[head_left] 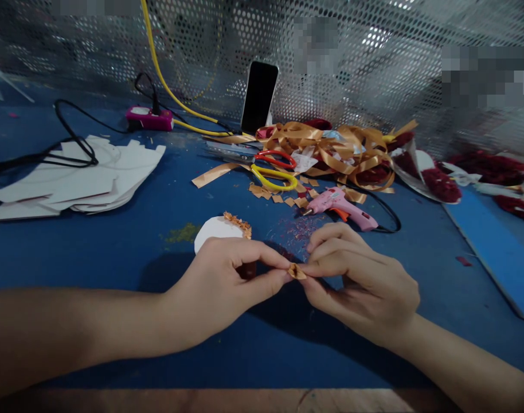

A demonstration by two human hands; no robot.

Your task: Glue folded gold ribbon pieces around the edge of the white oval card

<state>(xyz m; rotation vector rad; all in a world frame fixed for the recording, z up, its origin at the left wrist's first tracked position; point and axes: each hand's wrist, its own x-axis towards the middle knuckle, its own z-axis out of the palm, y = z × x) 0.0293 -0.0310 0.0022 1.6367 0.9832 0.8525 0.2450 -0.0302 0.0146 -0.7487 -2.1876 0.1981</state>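
Observation:
Between my fingertips is a small folded piece of gold ribbon (297,271). My left hand (231,275) pinches its left side with thumb and forefinger. My right hand (365,281) pinches the right side, its other fingers curled. Behind my left hand lies a white paper disc (216,228), partly hidden, with ruffled gold bits (238,222) along its upper right edge. A pink glue gun (341,207) rests beyond my right hand, nozzle to the left. Several small gold ribbon squares (277,198) lie near it.
Red-and-yellow-handled scissors (274,178) lie by a heap of gold ribbon (343,149). White sheets (85,178) and a purple socket (149,118) are at left. A phone (259,97) leans on the perforated metal screen (227,51). Dark red pieces (442,183) lie at right.

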